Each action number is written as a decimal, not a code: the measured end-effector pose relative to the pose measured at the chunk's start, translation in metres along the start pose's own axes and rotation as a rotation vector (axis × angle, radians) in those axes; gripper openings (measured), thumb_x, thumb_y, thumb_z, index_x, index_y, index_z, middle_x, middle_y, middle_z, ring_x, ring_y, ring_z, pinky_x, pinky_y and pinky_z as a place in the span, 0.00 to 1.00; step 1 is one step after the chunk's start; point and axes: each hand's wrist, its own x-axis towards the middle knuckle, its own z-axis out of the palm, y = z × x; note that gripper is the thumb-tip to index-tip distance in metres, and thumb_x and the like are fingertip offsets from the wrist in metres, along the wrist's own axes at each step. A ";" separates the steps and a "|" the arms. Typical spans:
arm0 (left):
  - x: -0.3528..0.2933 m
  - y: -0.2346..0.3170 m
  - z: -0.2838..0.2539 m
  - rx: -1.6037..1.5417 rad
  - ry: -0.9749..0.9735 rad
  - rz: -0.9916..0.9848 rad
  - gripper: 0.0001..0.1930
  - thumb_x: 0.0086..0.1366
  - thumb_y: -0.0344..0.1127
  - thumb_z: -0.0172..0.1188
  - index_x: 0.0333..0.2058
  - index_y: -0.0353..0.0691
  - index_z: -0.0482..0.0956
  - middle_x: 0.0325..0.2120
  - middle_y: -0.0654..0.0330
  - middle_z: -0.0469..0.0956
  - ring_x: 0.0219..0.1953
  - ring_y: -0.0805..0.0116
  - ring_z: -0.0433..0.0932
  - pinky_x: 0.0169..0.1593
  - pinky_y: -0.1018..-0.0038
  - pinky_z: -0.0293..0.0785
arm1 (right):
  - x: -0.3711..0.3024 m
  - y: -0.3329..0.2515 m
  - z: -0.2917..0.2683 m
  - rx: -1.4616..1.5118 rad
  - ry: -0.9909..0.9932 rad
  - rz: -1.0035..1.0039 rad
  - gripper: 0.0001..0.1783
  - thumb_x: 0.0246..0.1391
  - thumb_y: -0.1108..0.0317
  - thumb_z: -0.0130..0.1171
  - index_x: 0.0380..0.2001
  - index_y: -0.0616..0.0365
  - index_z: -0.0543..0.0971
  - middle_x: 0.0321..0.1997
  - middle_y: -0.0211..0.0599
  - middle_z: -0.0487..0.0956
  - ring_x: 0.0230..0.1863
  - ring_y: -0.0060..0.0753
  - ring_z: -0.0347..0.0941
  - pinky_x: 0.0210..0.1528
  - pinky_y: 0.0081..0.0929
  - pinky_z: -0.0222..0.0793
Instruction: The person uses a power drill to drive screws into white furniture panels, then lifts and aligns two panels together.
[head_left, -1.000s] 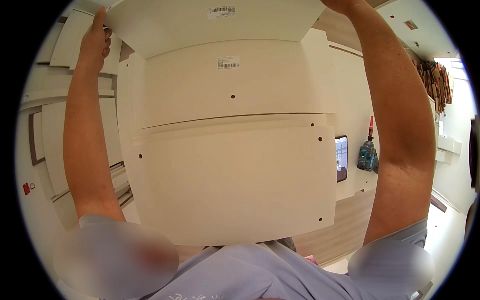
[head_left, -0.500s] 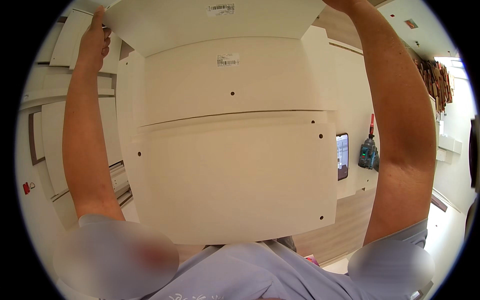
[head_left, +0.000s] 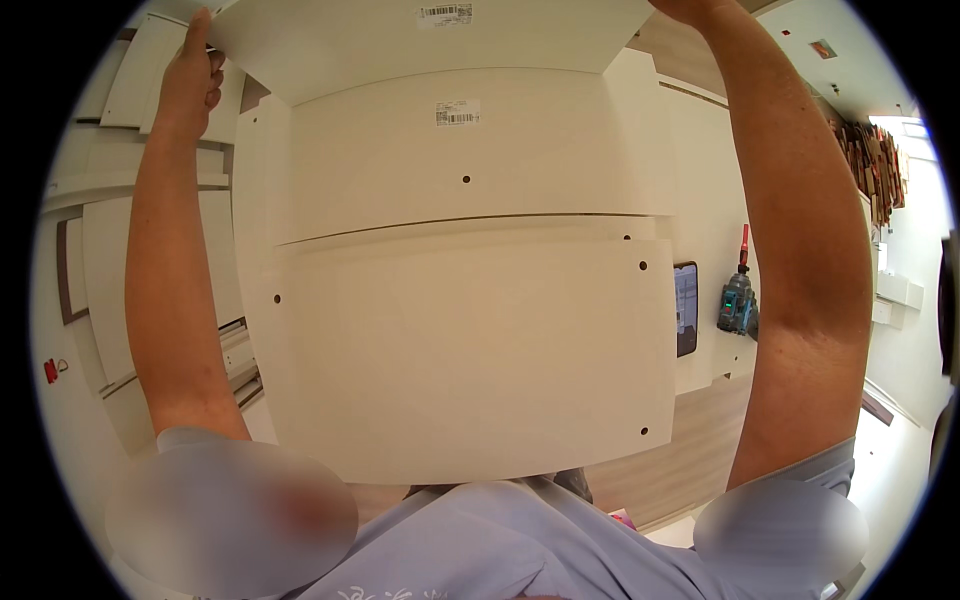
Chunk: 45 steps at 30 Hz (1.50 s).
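A white panel (head_left: 340, 48) with a barcode label stands tilted at the far end of my reach. My left hand (head_left: 192, 88) grips its left edge, thumb up and fingers curled. At its upper right corner is my right hand (head_left: 693, 12), partly cut off by the picture's top, so its fingertips are hidden. Below the held panel lies a second labelled white panel (head_left: 370, 165) with one dark hole. Closest to my body, another white panel (head_left: 460, 360) lies flat, with dark holes near its corners.
To the right, a phone (head_left: 685, 310) lies beside the near panel, and a cordless drill (head_left: 738, 300) with a red tip lies past it. More white boards (head_left: 160, 270) are stacked at left. A pile of cardboard (head_left: 868, 170) stands far right. A red clip (head_left: 52, 371) lies far left.
The flat panels, phone and drill appear slightly higher in the view. Both hands stay at the edges of the tilted panel, nearly unmoved.
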 end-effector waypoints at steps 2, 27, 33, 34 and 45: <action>-0.001 -0.003 -0.002 0.002 0.031 0.007 0.33 0.69 0.68 0.56 0.49 0.39 0.77 0.19 0.74 0.61 0.17 0.84 0.53 0.19 0.82 0.47 | -0.005 -0.006 -0.004 -0.016 -0.043 -0.004 0.50 0.51 0.36 0.70 0.62 0.70 0.74 0.61 0.59 0.79 0.63 0.52 0.75 0.66 0.39 0.70; -0.187 -0.081 -0.053 -0.358 -0.218 -0.619 0.13 0.70 0.50 0.63 0.33 0.50 0.74 0.19 0.72 0.64 0.16 0.81 0.56 0.18 0.79 0.50 | -0.224 -0.027 0.065 0.173 0.120 -0.084 0.28 0.42 0.76 0.71 0.51 0.44 0.85 0.54 0.31 0.82 0.56 0.44 0.76 0.54 0.36 0.79; -0.190 -0.076 -0.056 -0.401 -0.242 -0.697 0.14 0.70 0.50 0.63 0.32 0.51 0.72 0.18 0.73 0.64 0.15 0.81 0.55 0.18 0.80 0.49 | -0.231 -0.021 0.065 0.522 -0.015 0.192 0.42 0.42 0.70 0.74 0.64 0.62 0.74 0.66 0.52 0.74 0.66 0.46 0.71 0.60 0.36 0.75; -0.191 -0.078 -0.058 -0.422 -0.253 -0.677 0.14 0.70 0.51 0.63 0.31 0.51 0.72 0.18 0.73 0.63 0.15 0.81 0.55 0.18 0.80 0.49 | -0.227 -0.018 0.057 0.734 -0.138 0.290 0.46 0.42 0.68 0.75 0.66 0.65 0.70 0.67 0.54 0.72 0.67 0.45 0.70 0.59 0.36 0.75; -0.293 -0.074 -0.119 -0.502 -0.377 -0.285 0.11 0.71 0.45 0.63 0.39 0.49 0.72 0.18 0.74 0.65 0.16 0.85 0.60 0.18 0.81 0.56 | -0.357 0.009 0.016 1.352 -0.454 0.844 0.42 0.60 0.45 0.67 0.65 0.66 0.71 0.64 0.48 0.77 0.65 0.43 0.73 0.61 0.40 0.74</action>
